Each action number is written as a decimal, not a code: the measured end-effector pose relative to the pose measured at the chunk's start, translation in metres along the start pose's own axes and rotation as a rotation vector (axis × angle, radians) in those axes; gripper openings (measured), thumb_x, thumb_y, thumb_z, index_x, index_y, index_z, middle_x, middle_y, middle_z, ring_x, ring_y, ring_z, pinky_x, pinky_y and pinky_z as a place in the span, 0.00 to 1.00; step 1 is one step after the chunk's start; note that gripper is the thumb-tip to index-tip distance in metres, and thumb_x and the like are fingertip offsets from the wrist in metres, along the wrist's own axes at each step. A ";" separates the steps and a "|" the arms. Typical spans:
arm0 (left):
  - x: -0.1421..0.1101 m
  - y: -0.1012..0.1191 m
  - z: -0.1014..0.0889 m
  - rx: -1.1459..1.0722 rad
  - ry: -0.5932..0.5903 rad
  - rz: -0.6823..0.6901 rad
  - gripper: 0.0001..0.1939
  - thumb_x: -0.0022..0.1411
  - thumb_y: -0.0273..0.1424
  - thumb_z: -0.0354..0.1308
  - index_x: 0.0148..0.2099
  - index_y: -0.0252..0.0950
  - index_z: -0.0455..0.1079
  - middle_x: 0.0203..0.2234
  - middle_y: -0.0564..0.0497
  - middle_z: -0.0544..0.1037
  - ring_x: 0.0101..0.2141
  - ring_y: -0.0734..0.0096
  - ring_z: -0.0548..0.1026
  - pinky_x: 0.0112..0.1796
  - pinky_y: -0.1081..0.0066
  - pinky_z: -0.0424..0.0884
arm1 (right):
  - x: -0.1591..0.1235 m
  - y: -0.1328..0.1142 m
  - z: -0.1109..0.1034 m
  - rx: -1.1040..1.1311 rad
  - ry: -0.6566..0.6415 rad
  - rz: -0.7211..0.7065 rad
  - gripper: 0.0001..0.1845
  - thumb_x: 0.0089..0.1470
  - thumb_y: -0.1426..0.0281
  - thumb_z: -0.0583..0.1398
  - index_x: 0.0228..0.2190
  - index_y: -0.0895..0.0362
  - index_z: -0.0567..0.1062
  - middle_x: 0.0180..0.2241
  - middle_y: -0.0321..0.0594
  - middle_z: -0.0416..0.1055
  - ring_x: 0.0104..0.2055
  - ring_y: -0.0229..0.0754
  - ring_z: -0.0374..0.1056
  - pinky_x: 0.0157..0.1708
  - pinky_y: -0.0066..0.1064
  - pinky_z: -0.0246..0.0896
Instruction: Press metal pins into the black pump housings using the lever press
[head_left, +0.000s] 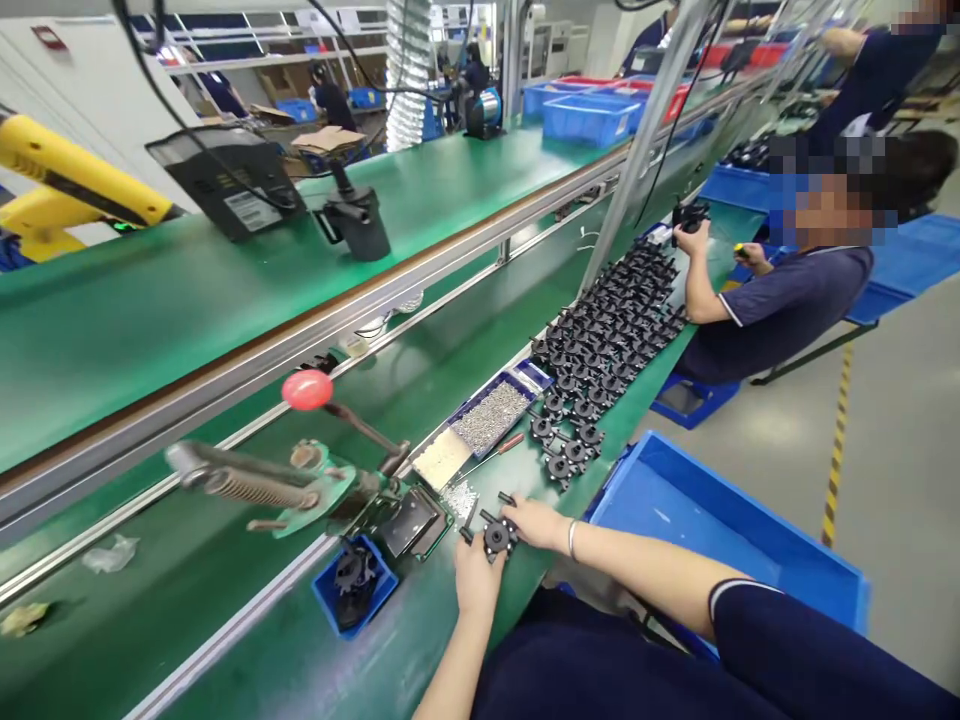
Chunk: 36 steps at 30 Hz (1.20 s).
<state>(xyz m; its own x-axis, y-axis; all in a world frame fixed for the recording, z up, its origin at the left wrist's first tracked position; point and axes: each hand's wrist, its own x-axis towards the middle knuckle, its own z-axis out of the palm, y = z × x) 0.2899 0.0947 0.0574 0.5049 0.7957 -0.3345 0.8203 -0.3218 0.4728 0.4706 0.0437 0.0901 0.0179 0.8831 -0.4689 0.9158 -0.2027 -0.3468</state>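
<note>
Head view, both hands clasped round one black hubbed part (497, 538), lower centre of the frame: left hand (478, 585) below, right hand (537, 524) at its right. It looks mid-job; matching parts (611, 320) fill the worktop (420, 625) right of centre, finished or not, can't tell. Hub faces up, stubs roughly upper left, no clear long axis.

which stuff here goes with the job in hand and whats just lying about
Likely with the job:
held black part
similar black parts
small metal pieces
red-handled tool

Apparently just lying about:
crumpled clear plastic
yellowish scrap
</note>
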 end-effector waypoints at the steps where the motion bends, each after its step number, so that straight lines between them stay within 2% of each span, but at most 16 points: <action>1: 0.010 0.011 0.002 -0.003 0.002 0.002 0.19 0.59 0.32 0.66 0.53 0.36 0.74 0.47 0.41 0.71 0.49 0.52 0.73 0.51 0.61 0.69 | 0.004 0.011 -0.008 -0.003 0.000 0.008 0.20 0.64 0.65 0.60 0.55 0.57 0.69 0.53 0.46 0.69 0.47 0.45 0.71 0.46 0.43 0.71; 7: 0.052 0.052 0.007 0.031 -0.007 -0.020 0.21 0.61 0.34 0.64 0.55 0.35 0.71 0.46 0.42 0.71 0.48 0.55 0.73 0.50 0.60 0.69 | 0.027 0.056 -0.043 -0.011 -0.020 0.029 0.20 0.64 0.63 0.60 0.54 0.58 0.70 0.53 0.46 0.69 0.49 0.46 0.71 0.47 0.44 0.71; 12: 0.074 0.070 0.009 0.048 -0.002 -0.059 0.22 0.62 0.36 0.63 0.56 0.34 0.70 0.50 0.39 0.71 0.52 0.52 0.72 0.51 0.59 0.68 | 0.043 0.073 -0.062 -0.041 -0.040 0.032 0.19 0.64 0.63 0.61 0.53 0.58 0.71 0.52 0.46 0.70 0.49 0.46 0.71 0.47 0.44 0.71; 16: 0.087 0.080 0.008 0.039 0.004 -0.069 0.21 0.63 0.36 0.63 0.56 0.34 0.69 0.50 0.40 0.71 0.52 0.54 0.72 0.52 0.60 0.67 | 0.049 0.083 -0.073 -0.069 -0.010 0.045 0.18 0.64 0.63 0.60 0.53 0.58 0.71 0.52 0.46 0.70 0.49 0.46 0.71 0.47 0.44 0.71; 24: 0.098 0.098 0.011 0.006 0.010 -0.141 0.22 0.65 0.38 0.61 0.58 0.35 0.67 0.55 0.41 0.69 0.53 0.54 0.70 0.50 0.56 0.69 | 0.040 0.098 -0.078 -0.097 0.121 0.076 0.20 0.64 0.64 0.60 0.55 0.57 0.69 0.55 0.47 0.68 0.50 0.47 0.70 0.48 0.45 0.71; 31: 0.094 0.102 0.009 -0.060 0.020 -0.172 0.23 0.65 0.37 0.61 0.60 0.36 0.66 0.57 0.41 0.67 0.54 0.53 0.70 0.51 0.54 0.69 | 0.034 0.103 -0.075 -0.090 0.180 0.092 0.21 0.64 0.64 0.60 0.56 0.57 0.69 0.54 0.46 0.68 0.50 0.47 0.70 0.49 0.46 0.69; 36: 0.096 0.096 0.005 -0.147 -0.009 -0.114 0.23 0.65 0.32 0.62 0.60 0.36 0.66 0.60 0.41 0.66 0.58 0.52 0.67 0.56 0.50 0.66 | 0.016 0.099 -0.075 -0.067 0.292 0.078 0.20 0.66 0.72 0.55 0.57 0.61 0.66 0.58 0.55 0.62 0.55 0.51 0.64 0.55 0.45 0.62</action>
<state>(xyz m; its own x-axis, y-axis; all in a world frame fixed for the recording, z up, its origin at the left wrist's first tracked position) 0.4184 0.1373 0.0670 0.4141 0.8177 -0.4000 0.8246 -0.1508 0.5453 0.5913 0.0695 0.1091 0.1945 0.9524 -0.2348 0.9316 -0.2543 -0.2598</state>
